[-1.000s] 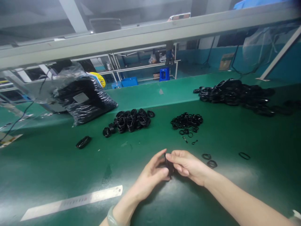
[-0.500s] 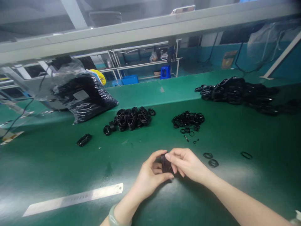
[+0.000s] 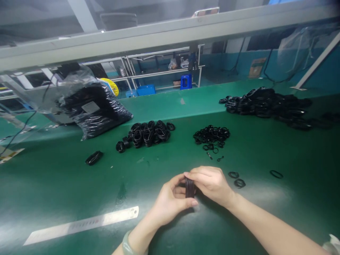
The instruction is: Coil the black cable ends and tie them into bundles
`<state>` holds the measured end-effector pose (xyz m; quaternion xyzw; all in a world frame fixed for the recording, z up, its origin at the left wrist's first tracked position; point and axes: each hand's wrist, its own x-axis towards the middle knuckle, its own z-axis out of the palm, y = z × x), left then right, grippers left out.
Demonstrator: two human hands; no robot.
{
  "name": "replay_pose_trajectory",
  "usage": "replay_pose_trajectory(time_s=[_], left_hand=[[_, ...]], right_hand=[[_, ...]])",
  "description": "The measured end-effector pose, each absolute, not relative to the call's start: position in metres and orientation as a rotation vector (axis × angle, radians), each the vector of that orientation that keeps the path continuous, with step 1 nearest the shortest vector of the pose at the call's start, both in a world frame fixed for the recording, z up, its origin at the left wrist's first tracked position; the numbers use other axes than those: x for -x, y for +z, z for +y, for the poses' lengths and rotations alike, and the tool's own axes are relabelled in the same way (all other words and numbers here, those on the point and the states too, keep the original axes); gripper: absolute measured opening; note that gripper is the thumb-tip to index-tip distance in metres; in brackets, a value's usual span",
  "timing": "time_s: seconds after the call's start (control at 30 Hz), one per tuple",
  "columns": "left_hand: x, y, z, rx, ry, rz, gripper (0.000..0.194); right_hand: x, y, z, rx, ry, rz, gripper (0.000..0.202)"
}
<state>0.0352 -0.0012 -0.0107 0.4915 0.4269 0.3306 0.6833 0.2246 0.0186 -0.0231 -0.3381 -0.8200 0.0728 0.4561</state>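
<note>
Over the near middle of the table, my left hand (image 3: pixel 172 198) grips a short stack of thin black rings (image 3: pixel 189 187), fingers at its top and thumb at its bottom. From the other side my right hand (image 3: pixel 209 182) closes on the same stack, its thumb and fingers at the upper edge. The right fingertips behind the stack are partly hidden. To the right of my right hand lie two small black coiled rings (image 3: pixel 239 183) and a single black ring (image 3: pixel 276 174). Beyond the hands is a pile of small black loops (image 3: pixel 211 134).
A steel ruler (image 3: pixel 82 225) lies front left. Bundled black rings (image 3: pixel 148 134) stand in a cluster farther back, with one black bundle (image 3: pixel 94 158) to their left. A plastic bag of black goods (image 3: pixel 98 109) sits back left; a large black heap (image 3: pixel 265 106) is back right.
My right hand has turned and its fingers have drawn together at the top of the stack. The stack's ridged side now shows more plainly. The left hand has barely shifted.
</note>
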Motion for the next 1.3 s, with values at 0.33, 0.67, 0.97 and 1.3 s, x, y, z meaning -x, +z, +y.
replay_pose_trajectory(time_s=[0.33, 0.67, 0.97, 1.3], left_hand=[[-0.032, -0.015, 0.004, -1.134, 0.854, 0.916, 0.077], [-0.036, -0.012, 0.001, -1.156, 0.854, 0.937, 0.061], [-0.036, -0.013, 0.001, -1.160, 0.861, 0.927, 0.071], [-0.034, -0.010, 0.002, -1.096, 0.920, 0.922, 0.070]], right_hand=[[-0.214, -0.003, 0.013, 1.202, 1.251, -1.448, 0.018], [-0.203, -0.001, 0.008, 1.071, 1.706, -1.154, 0.042], [-0.199, -0.001, 0.006, 1.091, 1.686, -1.115, 0.047], [-0.218, 0.003, 0.016, 1.111, 1.075, -1.600, 0.025]])
